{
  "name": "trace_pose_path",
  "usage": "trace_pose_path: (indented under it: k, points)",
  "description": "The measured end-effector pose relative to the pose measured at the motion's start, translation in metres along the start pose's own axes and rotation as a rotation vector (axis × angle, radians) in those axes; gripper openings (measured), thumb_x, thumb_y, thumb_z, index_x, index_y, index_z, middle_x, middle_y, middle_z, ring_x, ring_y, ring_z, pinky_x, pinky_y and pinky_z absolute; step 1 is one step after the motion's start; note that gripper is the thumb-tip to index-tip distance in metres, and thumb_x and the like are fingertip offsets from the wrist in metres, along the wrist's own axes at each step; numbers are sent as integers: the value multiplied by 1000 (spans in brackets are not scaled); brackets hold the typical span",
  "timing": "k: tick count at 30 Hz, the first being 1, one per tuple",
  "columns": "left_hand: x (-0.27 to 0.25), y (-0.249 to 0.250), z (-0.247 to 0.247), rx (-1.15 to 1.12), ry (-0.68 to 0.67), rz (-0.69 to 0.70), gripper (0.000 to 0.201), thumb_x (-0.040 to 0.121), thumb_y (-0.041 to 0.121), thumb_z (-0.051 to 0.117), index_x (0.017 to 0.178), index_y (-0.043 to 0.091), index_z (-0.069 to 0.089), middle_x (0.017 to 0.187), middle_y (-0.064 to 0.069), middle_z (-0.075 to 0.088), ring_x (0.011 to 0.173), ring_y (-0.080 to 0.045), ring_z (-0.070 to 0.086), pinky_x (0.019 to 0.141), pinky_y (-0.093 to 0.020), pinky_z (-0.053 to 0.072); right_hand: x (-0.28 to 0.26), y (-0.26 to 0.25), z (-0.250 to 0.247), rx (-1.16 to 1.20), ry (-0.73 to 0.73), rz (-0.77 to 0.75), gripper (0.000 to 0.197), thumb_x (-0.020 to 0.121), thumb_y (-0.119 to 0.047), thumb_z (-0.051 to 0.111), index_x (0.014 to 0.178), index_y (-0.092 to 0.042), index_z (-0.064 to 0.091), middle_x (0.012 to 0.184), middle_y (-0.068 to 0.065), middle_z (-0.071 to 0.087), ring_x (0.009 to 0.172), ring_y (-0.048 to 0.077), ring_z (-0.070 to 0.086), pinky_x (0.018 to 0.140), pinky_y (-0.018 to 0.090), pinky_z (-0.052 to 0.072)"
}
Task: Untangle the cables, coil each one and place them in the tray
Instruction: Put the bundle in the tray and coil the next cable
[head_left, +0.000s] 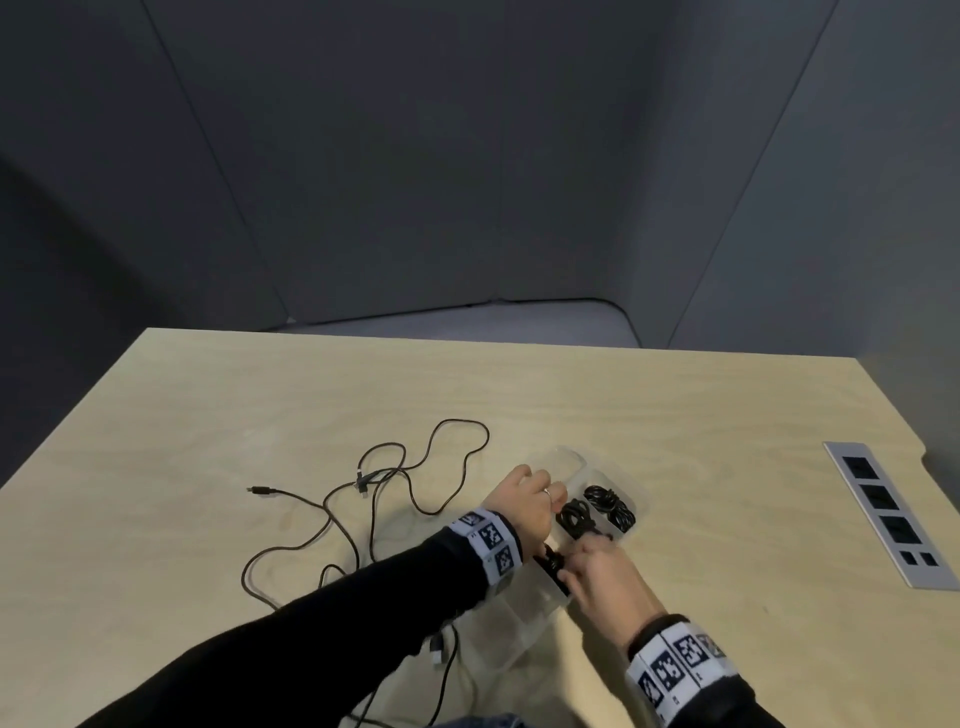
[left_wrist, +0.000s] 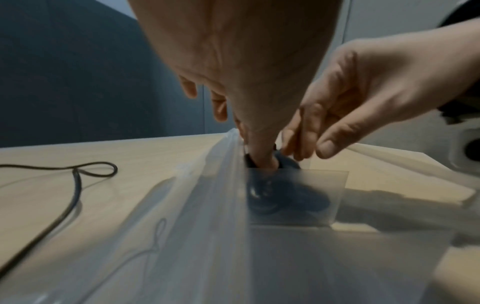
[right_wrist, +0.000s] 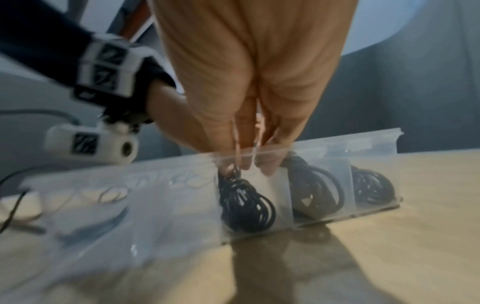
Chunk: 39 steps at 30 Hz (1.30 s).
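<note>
Cables first: from the head view, a coiled black cable (head_left: 553, 566) sits under both hands in the clear divided tray (head_left: 524, 623), the left hand (head_left: 524, 501) arched over it and the right hand (head_left: 605, 577) pinching it from the near side; two more coils fill the far compartments, while a loose cable tangle (head_left: 363, 499) lies to the left, nearer the left hand. The left wrist view shows the left thumb pressing down into the coil. The right wrist view shows fingertips (right_wrist: 244, 162) gripping the coil's top, the tray's long axis running left to right.
</note>
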<state>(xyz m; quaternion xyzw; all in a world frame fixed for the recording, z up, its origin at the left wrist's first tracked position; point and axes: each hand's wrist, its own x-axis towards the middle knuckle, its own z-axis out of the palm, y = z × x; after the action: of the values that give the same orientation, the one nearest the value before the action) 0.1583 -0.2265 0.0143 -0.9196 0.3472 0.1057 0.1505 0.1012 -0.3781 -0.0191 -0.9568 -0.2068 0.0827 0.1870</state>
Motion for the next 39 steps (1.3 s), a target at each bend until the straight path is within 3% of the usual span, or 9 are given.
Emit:
trace_pose_path:
  k: [5, 16, 22, 25, 28, 30, 34, 37, 39]
  points:
    - [-6, 7, 0, 142, -62, 29, 30, 92, 19, 42, 111, 13, 64, 130, -12, 41, 114, -27, 35, 100, -39, 28, -14, -6, 8, -247, 17, -153, 21, 76, -42, 52, 61, -29, 59, 62, -14, 53, 64, 8, 49, 59, 24, 43]
    - [-118, -45, 52, -668, 70, -312, 45, 93, 25, 45, 138, 24, 42, 143, -4, 35, 122, -21, 46, 104, -37, 39, 18, 32, -17, -287, -29, 68, 58, 81, -52, 8, 102, -25, 55, 104, -5, 56, 100, 18, 52, 79, 32, 29]
    - [-187, -44, 99, -807, -14, -551, 43, 92, 43, 46, 134, 32, 47, 140, 4, 36, 124, -13, 44, 105, -27, 37, 56, 46, -60, -80, 202, 445, 23, 92, -18, 51, 112, -5, 51, 115, 18, 46, 104, 33, 48, 88, 38, 38]
    - [-206, -33, 109, -833, -64, -608, 51, 94, 48, 38, 142, 31, 35, 141, 3, 39, 125, -17, 45, 104, -30, 36, 57, 16, -55, -10, 362, 139, 30, 78, -3, 63, 108, -3, 60, 109, 18, 53, 96, 35, 55, 83, 39, 47]
    - [-213, -26, 114, -872, -46, -684, 61, 94, 51, 36, 146, 24, 23, 137, -1, 43, 121, -18, 47, 101, -32, 39, 47, -34, -27, 0, 38, -254, 31, 83, -22, 45, 107, -18, 64, 108, 4, 57, 94, 27, 60, 81, 34, 49]
    - [-211, -24, 113, -795, -113, -635, 67, 89, 52, 46, 146, 28, 23, 142, 1, 37, 126, -19, 42, 104, -33, 37, 44, -64, 0, -66, -238, -464, 42, 88, -21, 40, 127, -30, 52, 138, -3, 44, 120, 20, 49, 97, 36, 44]
    - [-196, -19, 109, -645, -171, -477, 47, 82, 46, 58, 123, 22, 56, 138, 1, 37, 129, -21, 33, 106, -35, 34, 51, -89, 44, -425, -439, -731, 68, 87, -8, 50, 143, -34, 22, 158, -9, 4, 136, 21, 22, 96, 47, 37]
    - [-183, -25, 115, -688, -152, -584, 48, 85, 53, 50, 107, 12, 64, 129, -2, 44, 122, -19, 38, 104, -34, 36, 58, -81, 49, -489, -419, -746, 54, 82, -21, 56, 131, -35, 42, 148, -12, 33, 125, 20, 41, 85, 43, 43]
    - [-180, -38, 118, -647, -152, -709, 60, 84, 58, 38, 112, 11, 61, 128, -5, 44, 124, -23, 38, 106, -34, 34, 59, -67, 36, -570, -461, -618, 39, 58, -44, 71, 94, -37, 61, 113, -17, 61, 93, 10, 61, 61, 29, 48]
